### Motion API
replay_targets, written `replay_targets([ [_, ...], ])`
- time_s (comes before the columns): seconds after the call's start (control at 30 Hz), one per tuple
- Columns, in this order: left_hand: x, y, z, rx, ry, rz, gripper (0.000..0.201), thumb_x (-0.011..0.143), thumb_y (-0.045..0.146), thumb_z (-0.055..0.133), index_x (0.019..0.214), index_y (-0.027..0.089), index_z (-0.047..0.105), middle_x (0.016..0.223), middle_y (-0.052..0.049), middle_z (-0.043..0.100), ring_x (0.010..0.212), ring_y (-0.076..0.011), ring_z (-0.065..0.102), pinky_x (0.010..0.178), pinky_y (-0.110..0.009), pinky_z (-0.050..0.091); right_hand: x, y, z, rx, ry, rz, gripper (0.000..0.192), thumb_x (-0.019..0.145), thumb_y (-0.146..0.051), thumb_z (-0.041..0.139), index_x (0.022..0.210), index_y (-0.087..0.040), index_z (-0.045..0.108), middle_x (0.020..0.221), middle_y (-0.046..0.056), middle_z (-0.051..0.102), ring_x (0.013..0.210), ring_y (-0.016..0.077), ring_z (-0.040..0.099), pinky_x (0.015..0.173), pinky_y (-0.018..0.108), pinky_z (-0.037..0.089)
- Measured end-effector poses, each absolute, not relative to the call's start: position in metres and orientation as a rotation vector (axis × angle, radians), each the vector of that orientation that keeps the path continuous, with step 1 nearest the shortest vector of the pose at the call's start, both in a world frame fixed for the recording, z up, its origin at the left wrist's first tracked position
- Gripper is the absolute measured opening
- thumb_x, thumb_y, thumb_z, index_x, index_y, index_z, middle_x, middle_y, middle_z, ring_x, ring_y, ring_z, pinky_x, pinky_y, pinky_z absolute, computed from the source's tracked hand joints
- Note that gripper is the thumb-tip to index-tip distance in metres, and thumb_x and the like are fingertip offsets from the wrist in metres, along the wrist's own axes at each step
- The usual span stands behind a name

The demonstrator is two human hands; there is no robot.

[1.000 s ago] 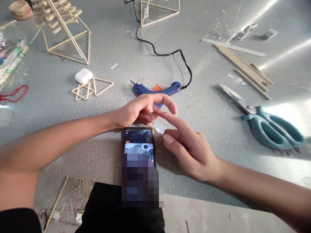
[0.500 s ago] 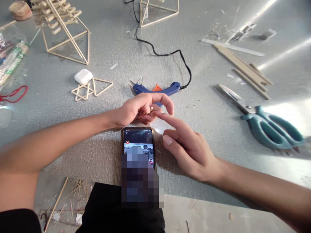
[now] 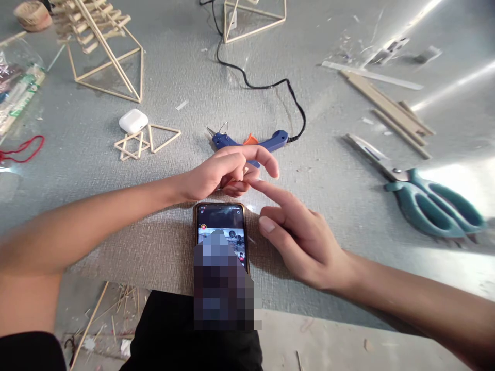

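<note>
My left hand (image 3: 232,172) is closed, its index finger bent outward, above the top end of a phone (image 3: 221,217). Between its thumb and curled fingers shows the pale tip of a small wooden stick (image 3: 246,170), mostly hidden. My right hand (image 3: 303,234) comes in from the right with its index finger stretched out, the fingertip at the left hand's fingers. Its thumb stands apart, and nothing shows in this hand. Just behind my left hand lies a blue glue gun (image 3: 276,140) with an orange trigger, partly covered by the hand. The phone's lower part is blurred out.
Teal-handled scissors (image 3: 436,206) and wooden strips (image 3: 386,100) lie right. Left are a white earphone case (image 3: 133,121), small stick shapes (image 3: 164,139) and a larger stick frame (image 3: 108,67). A black cord (image 3: 266,86) runs back past another frame (image 3: 255,30).
The fingers of my left hand have shifted slightly, and the pale stick tip sits a little further right. My right hand has barely moved.
</note>
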State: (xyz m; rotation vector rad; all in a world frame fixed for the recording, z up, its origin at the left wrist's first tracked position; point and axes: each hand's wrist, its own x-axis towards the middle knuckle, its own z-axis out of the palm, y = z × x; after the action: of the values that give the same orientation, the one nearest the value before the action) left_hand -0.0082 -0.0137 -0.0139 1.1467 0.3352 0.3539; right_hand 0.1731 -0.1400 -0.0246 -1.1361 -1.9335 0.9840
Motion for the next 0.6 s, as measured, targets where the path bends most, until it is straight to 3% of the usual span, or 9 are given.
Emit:
replay_targets([
  [0.4, -0.0082, -0.0129, -0.0137, 1.136, 0.347, 0.323, 0.036, 0.065, 0.02, 0.051, 0.1, 0.017, 0.058, 0.065, 0.004, 0.034, 0.052, -0.0093, 0.024, 0.049, -0.025, 0.02, 0.1743, -0.1394, -0.0246, -1.147, -1.96, 0.965, 0.054, 0.103, -0.021, 0.041, 0.155, -0.019, 0.028, 0.064, -0.009, 0.052, 0.047, 0.0077, 0.042, 0.047, 0.022, 0.036],
  [0.6, -0.0089, -0.0127, -0.0124, 1.202, 0.304, 0.33, 0.034, 0.072, 0.024, 0.048, 0.104, 0.016, 0.055, 0.06, 0.005, 0.032, 0.05, -0.0093, 0.023, 0.048, -0.024, 0.021, 0.1723, -0.1394, -0.0218, -1.154, -1.976, 0.932, 0.049, 0.103, -0.02, 0.041, 0.152, -0.019, 0.033, 0.058, -0.011, 0.042, 0.043, 0.0072, 0.036, 0.044, 0.021, 0.033],
])
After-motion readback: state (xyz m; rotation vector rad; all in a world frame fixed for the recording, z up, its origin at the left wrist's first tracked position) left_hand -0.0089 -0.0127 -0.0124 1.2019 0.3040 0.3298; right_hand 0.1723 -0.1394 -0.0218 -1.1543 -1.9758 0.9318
